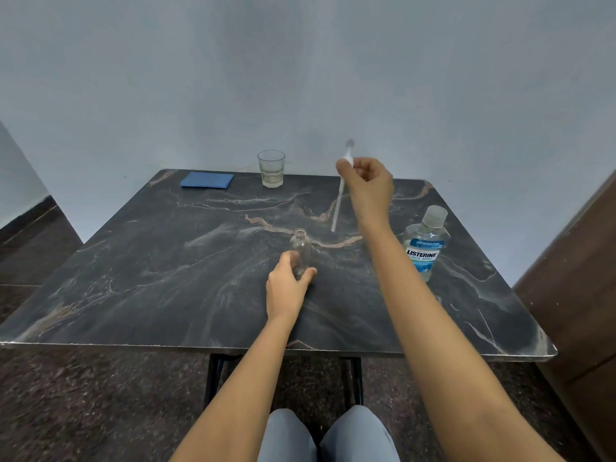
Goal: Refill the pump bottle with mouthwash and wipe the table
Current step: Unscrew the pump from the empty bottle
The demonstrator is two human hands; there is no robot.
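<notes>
The uncapped pump bottle [301, 251] is gripped by the left hand [287, 288]; the pump head [343, 185] is pinched aloft by the right hand [370, 188].

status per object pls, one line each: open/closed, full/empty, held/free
pump bottle: upright on the table, pump off, neck open, looks empty, held by the left hand
pump head with tube: out of the bottle, lifted in the right hand
mouthwash bottle: upright, cap on, free
glass: upright, a little liquid at the bottom, free
blue cloth: folded flat, free
</notes>
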